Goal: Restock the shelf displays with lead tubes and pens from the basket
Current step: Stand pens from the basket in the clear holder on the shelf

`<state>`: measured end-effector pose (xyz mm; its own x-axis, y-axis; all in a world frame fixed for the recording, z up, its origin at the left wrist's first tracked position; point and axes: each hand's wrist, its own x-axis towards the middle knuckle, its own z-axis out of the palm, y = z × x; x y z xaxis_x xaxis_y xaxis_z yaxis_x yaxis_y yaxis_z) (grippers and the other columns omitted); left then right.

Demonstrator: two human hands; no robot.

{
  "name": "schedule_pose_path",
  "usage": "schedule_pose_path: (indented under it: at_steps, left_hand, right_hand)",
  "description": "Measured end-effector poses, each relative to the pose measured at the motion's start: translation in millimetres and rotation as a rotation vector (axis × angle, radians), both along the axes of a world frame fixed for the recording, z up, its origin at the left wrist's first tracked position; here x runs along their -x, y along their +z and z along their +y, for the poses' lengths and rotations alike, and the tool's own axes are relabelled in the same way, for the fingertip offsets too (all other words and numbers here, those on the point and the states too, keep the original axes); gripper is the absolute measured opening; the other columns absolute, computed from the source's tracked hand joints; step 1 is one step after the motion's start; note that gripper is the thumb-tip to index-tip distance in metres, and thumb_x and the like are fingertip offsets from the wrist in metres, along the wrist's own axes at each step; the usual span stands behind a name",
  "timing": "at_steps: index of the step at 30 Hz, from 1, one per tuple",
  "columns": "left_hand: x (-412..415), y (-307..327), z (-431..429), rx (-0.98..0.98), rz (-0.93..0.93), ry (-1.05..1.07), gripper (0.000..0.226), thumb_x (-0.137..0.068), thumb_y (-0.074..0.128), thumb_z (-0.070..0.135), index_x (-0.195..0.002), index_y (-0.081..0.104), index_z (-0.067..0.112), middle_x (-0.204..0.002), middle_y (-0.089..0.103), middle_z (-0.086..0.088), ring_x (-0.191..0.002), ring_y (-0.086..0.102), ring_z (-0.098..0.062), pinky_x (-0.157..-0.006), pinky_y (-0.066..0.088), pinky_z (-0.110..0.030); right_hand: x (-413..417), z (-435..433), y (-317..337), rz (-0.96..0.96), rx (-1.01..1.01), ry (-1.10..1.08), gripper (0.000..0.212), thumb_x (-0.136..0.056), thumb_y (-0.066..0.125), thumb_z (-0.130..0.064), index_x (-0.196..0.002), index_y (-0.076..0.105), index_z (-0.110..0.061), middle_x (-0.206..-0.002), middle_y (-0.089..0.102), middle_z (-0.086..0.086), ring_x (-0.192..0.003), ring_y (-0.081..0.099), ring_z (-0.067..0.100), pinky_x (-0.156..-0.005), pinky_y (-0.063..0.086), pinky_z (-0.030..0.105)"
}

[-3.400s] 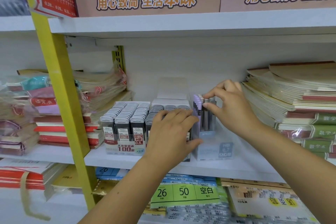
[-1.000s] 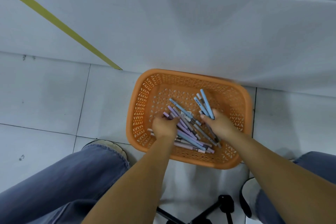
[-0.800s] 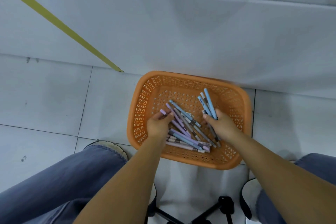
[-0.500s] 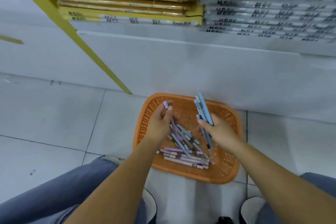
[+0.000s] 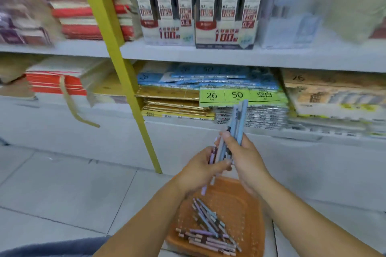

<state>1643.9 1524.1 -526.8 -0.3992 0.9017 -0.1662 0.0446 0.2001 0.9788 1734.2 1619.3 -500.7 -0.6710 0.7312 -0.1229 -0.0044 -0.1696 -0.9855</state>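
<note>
The right hand was closed around a bundle of blue pens and the left hand around some lilac pens, both held above the orange basket, where many loose pens were left to shelve, so restocking was judged unfinished.

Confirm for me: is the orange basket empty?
No, a pile of loose pens lies on the bottom of the orange basket.

1. Left hand and right hand, above the orange basket: bare, with forearms uncovered as far as they show.
2. Left of the basket: a blue-grey denim trouser leg.
</note>
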Motion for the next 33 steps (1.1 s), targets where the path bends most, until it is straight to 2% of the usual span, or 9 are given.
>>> schedule_pose_path:
  at_steps: [2,6,16,20,24,26,29,31,33]
  left_hand:
    - [0,25,0,-0.010,0.070,-0.012,0.008,-0.102,0.057,0.026,-0.096,0.059,0.020,-0.074,0.064,0.012,-0.060,0.054,0.001,-0.053,0.044,-0.013]
    - [3,70,2,-0.056,-0.003,-0.038,0.017,-0.107,0.045,0.027,-0.094,0.050,0.016,-0.067,0.054,0.006,-0.057,0.049,-0.008,-0.059,0.046,-0.021]
    - [19,142,28,-0.273,-0.194,0.145,0.036,-0.073,0.083,0.040,-0.102,0.072,0.020,-0.056,0.043,0.006,-0.043,0.028,-0.008,-0.039,0.028,-0.018]
    - [24,139,39,-0.328,-0.302,0.141,0.028,-0.066,0.084,0.038,-0.083,0.072,0.019,-0.054,0.037,0.002,-0.040,0.024,-0.007,-0.037,0.022,-0.017]
    - [30,142,46,-0.344,-0.233,0.136,0.032,-0.071,0.080,0.044,-0.087,0.072,0.017,-0.051,0.043,0.005,-0.041,0.032,-0.007,-0.039,0.029,-0.016]
    - [31,145,46,-0.353,-0.181,0.145,0.029,-0.078,0.075,0.045,-0.088,0.075,0.018,-0.057,0.054,0.004,-0.045,0.042,-0.006,-0.042,0.037,-0.016]
    - [37,149,40,-0.329,-0.081,0.179,0.032,-0.088,0.062,0.048,-0.107,0.068,0.023,-0.098,0.078,0.007,-0.064,0.058,0.003,-0.061,0.042,-0.022]
    - [42,150,35,-0.303,-0.038,0.213,0.029,-0.095,0.055,0.047,-0.111,0.064,0.026,-0.107,0.078,0.010,-0.094,0.064,0.006,-0.084,0.041,-0.032]
    - [43,149,32,-0.312,-0.085,0.236,0.029,-0.100,0.051,0.041,-0.111,0.064,0.018,-0.101,0.079,0.004,-0.107,0.068,-0.008,-0.095,0.045,-0.039]
  right_hand:
    - [-6,6,22,-0.037,-0.145,0.001,0.015,-0.099,0.049,-0.035,-0.102,0.063,-0.028,-0.081,0.069,-0.011,-0.061,0.063,-0.003,-0.050,0.046,0.015]
    - [-20,30,61,-0.067,-0.346,0.031,0.020,-0.099,0.048,-0.040,-0.099,0.066,-0.031,-0.064,0.053,-0.011,-0.059,0.051,0.007,-0.058,0.042,0.017]
    - [-10,41,94,0.045,-0.311,0.347,0.014,-0.100,0.048,-0.032,-0.113,0.050,-0.026,-0.057,0.046,-0.006,-0.050,0.037,0.012,-0.050,0.035,0.024]
    - [-2,40,99,0.079,-0.236,0.470,0.016,-0.101,0.048,-0.028,-0.116,0.052,-0.033,-0.059,0.047,-0.003,-0.050,0.039,0.012,-0.050,0.037,0.023]
    - [1,46,108,0.080,-0.269,0.447,0.016,-0.097,0.051,-0.037,-0.111,0.059,-0.042,-0.068,0.059,0.003,-0.057,0.055,0.015,-0.053,0.046,0.026]
    - [-1,50,110,0.062,-0.297,0.408,0.023,-0.090,0.051,-0.048,-0.110,0.062,-0.045,-0.084,0.071,-0.002,-0.074,0.068,0.015,-0.066,0.056,0.028]
    - [-6,59,110,-0.061,-0.392,0.299,0.024,-0.091,0.049,-0.051,-0.100,0.066,-0.035,-0.092,0.072,-0.014,-0.081,0.069,0.007,-0.076,0.059,0.030]
    - [-11,63,111,-0.083,-0.397,0.245,0.016,-0.096,0.051,-0.041,-0.098,0.064,-0.031,-0.070,0.061,-0.011,-0.057,0.057,0.009,-0.056,0.051,0.026]
    - [-14,65,113,-0.112,-0.451,0.209,0.009,-0.097,0.052,-0.040,-0.095,0.059,-0.034,-0.058,0.045,-0.010,-0.046,0.038,0.006,-0.044,0.034,0.020]
